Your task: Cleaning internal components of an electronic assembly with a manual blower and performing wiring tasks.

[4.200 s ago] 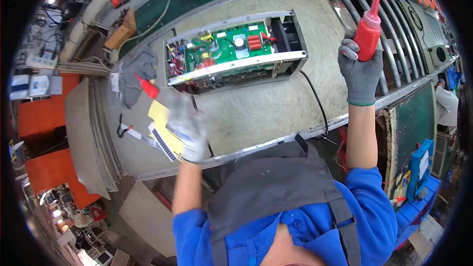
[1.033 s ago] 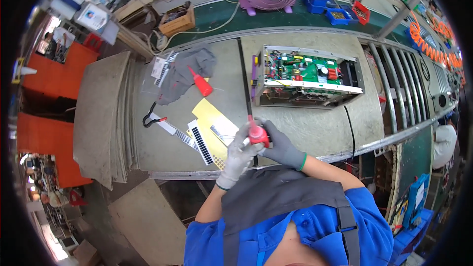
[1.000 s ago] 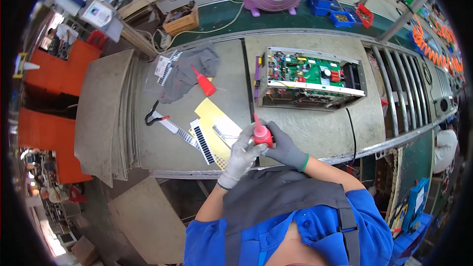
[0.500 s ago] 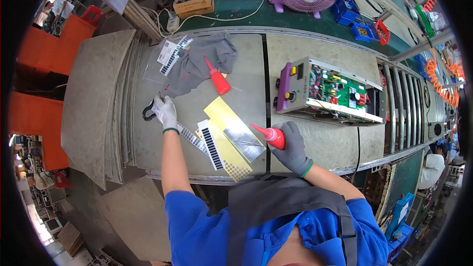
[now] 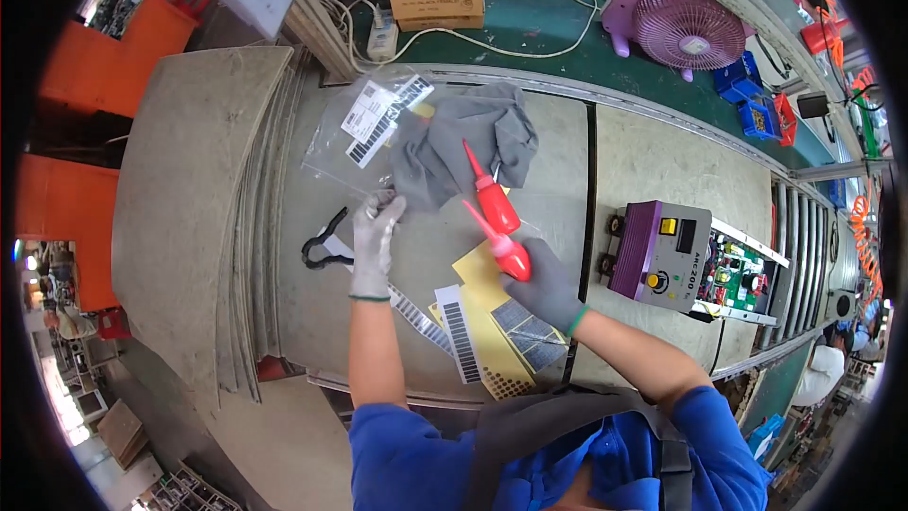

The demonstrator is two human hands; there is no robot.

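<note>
Gripping a red squeeze bottle (image 5: 515, 262), the right hand (image 5: 546, 289) hung over the worktop (image 5: 676, 156), whose surface showed between it and a purple-edged machine (image 5: 673, 251), while the left hand (image 5: 375, 244) held its thumb and fingers curled at the near edge of a clear bag (image 5: 331, 135), though whether it grasped the plastic could not be told. The bottle's long nozzle slanted up-left, beside a second red bottle (image 5: 497, 208) near a grey cloth (image 5: 492, 123). Printed labels filled part of the bag; beyond stood a cardboard box (image 5: 438, 11) of dark pieces.
</note>
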